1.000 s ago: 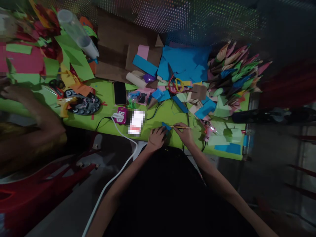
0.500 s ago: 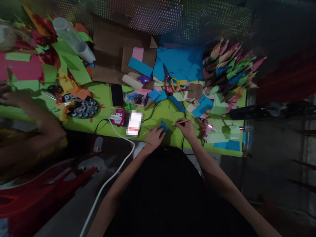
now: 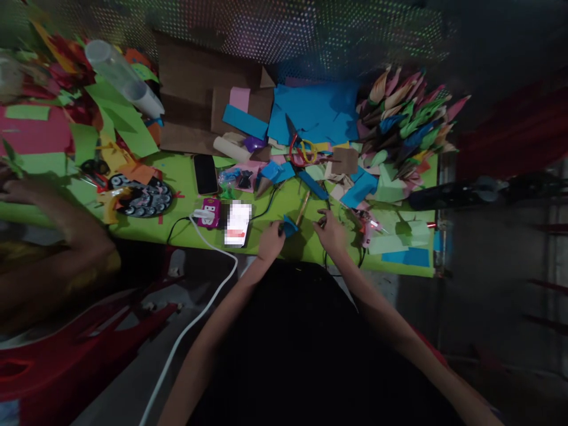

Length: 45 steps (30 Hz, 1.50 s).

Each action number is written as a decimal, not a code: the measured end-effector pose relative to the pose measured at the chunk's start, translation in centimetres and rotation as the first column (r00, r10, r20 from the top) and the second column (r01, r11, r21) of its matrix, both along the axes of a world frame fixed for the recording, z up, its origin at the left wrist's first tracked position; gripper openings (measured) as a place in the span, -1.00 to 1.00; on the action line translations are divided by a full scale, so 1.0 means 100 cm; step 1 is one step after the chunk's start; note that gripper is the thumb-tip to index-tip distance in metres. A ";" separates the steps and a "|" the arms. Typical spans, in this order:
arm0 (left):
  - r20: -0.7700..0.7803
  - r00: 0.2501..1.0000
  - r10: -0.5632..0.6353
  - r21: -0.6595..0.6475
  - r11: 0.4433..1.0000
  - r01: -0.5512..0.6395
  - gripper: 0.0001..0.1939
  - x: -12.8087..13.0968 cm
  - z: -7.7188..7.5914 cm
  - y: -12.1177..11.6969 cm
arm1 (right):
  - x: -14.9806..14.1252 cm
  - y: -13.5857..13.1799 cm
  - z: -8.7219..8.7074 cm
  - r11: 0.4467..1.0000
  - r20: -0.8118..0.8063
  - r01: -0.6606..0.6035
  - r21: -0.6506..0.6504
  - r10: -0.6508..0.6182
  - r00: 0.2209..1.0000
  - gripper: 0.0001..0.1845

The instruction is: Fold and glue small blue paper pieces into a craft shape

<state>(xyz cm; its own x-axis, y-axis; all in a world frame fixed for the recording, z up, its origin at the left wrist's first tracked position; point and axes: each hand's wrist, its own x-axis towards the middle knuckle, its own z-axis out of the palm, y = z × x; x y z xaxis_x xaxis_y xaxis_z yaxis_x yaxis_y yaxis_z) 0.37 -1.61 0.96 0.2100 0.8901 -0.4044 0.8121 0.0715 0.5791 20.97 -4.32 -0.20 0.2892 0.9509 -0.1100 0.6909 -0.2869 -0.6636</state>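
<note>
In my left hand point(image 3: 271, 239) is a small folded piece of blue paper point(image 3: 289, 226), pinched near the front edge of the table. A pencil point(image 3: 303, 209) lies just beyond the paper, slanting away from me. My right hand point(image 3: 332, 232) is to the right of the pencil, apart from it. Its fingers are slightly curled and spread, with nothing visible in them. To the right of that hand lies a pink glue gun point(image 3: 368, 231). Scissors with red and yellow handles point(image 3: 302, 151) rest among paper scraps farther back.
A lit phone point(image 3: 237, 225), a dark phone point(image 3: 206, 174) and a pink power adapter point(image 3: 208, 213) lie to the left. Rolled paper cones point(image 3: 408, 124) pile up at the back right. Blue sheets point(image 3: 315, 109) lie at the back. Another person's arm point(image 3: 57, 219) reaches in at far left.
My right hand has let go of the pencil, which now lies on the table. The blue paper in my left hand has turned and looks more opened out.
</note>
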 end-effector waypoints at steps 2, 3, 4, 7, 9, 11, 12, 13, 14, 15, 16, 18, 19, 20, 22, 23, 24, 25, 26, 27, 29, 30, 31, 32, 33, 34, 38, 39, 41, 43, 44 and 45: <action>0.016 1.000 0.027 -0.008 1.000 -0.027 -0.66 0.001 -0.002 -0.002 | -0.007 -0.007 0.000 0.999 -0.049 -0.040 -0.010 0.039 0.998 -0.74; 0.023 0.999 0.040 -0.008 0.999 -0.040 -0.66 0.002 -0.003 -0.003 | -0.011 -0.009 -0.001 0.998 -0.075 -0.056 -0.027 0.053 0.996 -0.77; 0.029 0.998 0.052 -0.008 0.999 -0.052 -0.67 0.003 -0.003 -0.003 | -0.016 -0.011 -0.003 0.997 -0.096 -0.068 -0.046 0.064 0.993 -0.79; 0.042 0.996 0.077 -0.015 0.997 -0.076 -0.68 0.005 -0.005 -0.006 | -0.028 -0.013 -0.011 0.991 -0.105 -0.095 -0.098 0.084 0.991 -0.78; 0.054 0.995 0.090 -0.018 0.996 -0.089 -0.68 0.006 -0.007 -0.009 | -0.035 -0.012 -0.016 0.987 -0.083 -0.114 -0.109 0.106 0.991 -0.79; 0.091 0.989 0.114 -0.025 0.993 -0.112 -0.70 0.008 -0.011 -0.013 | -0.040 -0.011 -0.018 0.987 -0.066 -0.121 -0.111 0.114 0.991 -0.82; 0.118 0.984 0.136 -0.037 0.990 -0.133 -0.71 0.008 -0.013 -0.015 | -0.042 -0.010 -0.018 0.987 -0.065 -0.117 -0.114 0.110 0.992 -0.84; 0.149 0.975 0.168 -0.053 0.985 -0.161 -0.72 0.008 -0.017 -0.017 | -0.042 -0.009 -0.017 0.986 -0.076 -0.112 -0.120 0.103 0.992 -0.85; 0.181 0.960 0.213 -0.076 0.976 -0.202 -0.73 0.008 -0.020 -0.019 | -0.043 -0.009 -0.016 0.986 -0.094 -0.107 -0.127 0.096 0.991 -0.86; 0.221 0.937 0.270 -0.103 0.962 -0.253 -0.74 0.007 -0.024 -0.021 | -0.042 -0.008 -0.014 0.986 -0.115 -0.106 -0.132 0.091 0.989 -0.87; 0.279 0.899 0.338 -0.133 0.941 -0.312 -0.74 0.006 -0.027 -0.022 | -0.041 -0.008 -0.011 0.985 -0.136 -0.108 -0.134 0.090 0.987 -0.87; 0.418 0.788 0.451 -0.192 0.892 -0.409 -0.72 0.004 -0.032 -0.024 | -0.039 -0.008 -0.002 0.985 -0.172 -0.116 -0.131 0.093 0.981 -0.86; 0.477 0.735 0.482 -0.213 0.875 -0.436 -0.70 0.002 -0.033 -0.025 | -0.037 -0.008 0.002 0.985 -0.188 -0.118 -0.126 0.093 0.978 -0.85; 0.530 0.689 0.494 -0.227 0.866 -0.446 -0.68 0.001 -0.032 -0.025 | -0.036 -0.007 0.007 0.986 -0.204 -0.120 -0.118 0.094 0.974 -0.84; 0.619 0.621 0.481 -0.243 0.869 -0.431 -0.64 -0.003 -0.028 -0.023 | -0.034 -0.007 0.018 0.987 -0.245 -0.127 -0.098 0.099 0.964 -0.83; 0.660 0.588 0.467 -0.250 0.875 -0.414 -0.63 -0.004 -0.024 -0.022 | -0.033 -0.006 0.023 0.987 -0.266 -0.131 -0.089 0.103 0.959 -0.83; 0.704 0.546 0.455 -0.260 0.880 -0.398 -0.63 -0.005 -0.019 -0.021 | -0.032 -0.006 0.028 0.987 -0.285 -0.136 -0.082 0.108 0.952 -0.83; 0.737 0.509 0.445 -0.271 0.884 -0.381 -0.64 -0.006 -0.014 -0.019 | -0.032 -0.005 0.032 0.987 -0.306 -0.142 -0.077 0.112 0.946 -0.84; 0.753 0.486 0.443 -0.282 0.885 -0.370 -0.66 -0.007 -0.009 -0.018 | -0.032 -0.004 0.036 0.987 -0.328 -0.146 -0.073 0.114 0.938 -0.84; 0.756 0.477 0.449 -0.294 0.883 -0.365 -0.70 -0.007 -0.005 -0.016 | -0.032 -0.003 0.039 0.987 -0.353 -0.147 -0.070 0.113 0.929 -0.83; 0.744 0.459 0.485 -0.321 0.863 -0.391 -0.76 -0.007 0.002 -0.014 | -0.034 -0.002 0.044 0.988 -0.407 -0.139 -0.060 0.103 0.908 -0.81; 0.738 0.444 0.508 -0.335 0.847 -0.412 -0.77 -0.007 0.005 -0.013 | -0.035 -0.001 0.046 0.991 -0.435 -0.126 -0.055 0.090 0.896 -0.79; 0.734 0.423 0.531 -0.350 0.830 -0.434 -0.77 -0.006 0.007 -0.013 | -0.036 0.000 0.047 0.993 -0.464 -0.108 -0.051 0.072 0.883 -0.77; 0.735 0.398 0.549 -0.366 0.815 -0.450 -0.76 -0.006 0.009 -0.013 | -0.037 0.000 0.048 0.995 -0.495 -0.088 -0.049 0.052 0.867 -0.73; 0.739 0.372 0.562 -0.381 0.804 -0.458 -0.75 -0.005 0.011 -0.013 | -0.038 0.001 0.049 0.996 -0.525 -0.067 -0.049 0.031 0.850 -0.70; 0.744 0.349 0.570 -0.395 0.797 -0.457 -0.75 -0.005 0.013 -0.013 | -0.040 0.002 0.049 0.997 -0.554 -0.050 -0.053 0.013 0.832 -0.67; 0.761 0.278 0.587 -0.441 0.781 -0.442 -0.72 -0.007 0.022 -0.012 | -0.046 0.006 0.052 0.998 -0.645 -0.011 -0.061 -0.031 0.763 -0.62; 0.764 0.263 0.589 -0.450 0.779 -0.437 -0.71 -0.008 0.024 -0.012 | -0.047 0.007 0.052 0.998 -0.659 -0.004 -0.060 -0.036 0.751 -0.62; 0.773 0.237 0.589 -0.462 0.778 -0.426 -0.70 -0.010 0.029 -0.011 | -0.049 0.008 0.054 0.998 -0.674 0.009 -0.055 -0.044 0.738 -0.62; 0.778 0.217 0.589 -0.472 0.777 -0.418 -0.69 -0.011 0.033 -0.011 | -0.051 0.008 0.056 0.999 -0.675 0.017 -0.051 -0.047 0.736 -0.62; 0.779 0.209 0.591 -0.475 0.774 -0.418 -0.69 -0.012 0.035 -0.011 | -0.051 0.008 0.057 0.999 -0.678 0.019 -0.051 -0.048 0.734 -0.62; 0.780 0.202 0.593 -0.477 0.771 -0.421 -0.69 -0.012 0.037 -0.011 | -0.052 0.008 0.059 0.998 -0.684 0.019 -0.052 -0.050 0.728 -0.62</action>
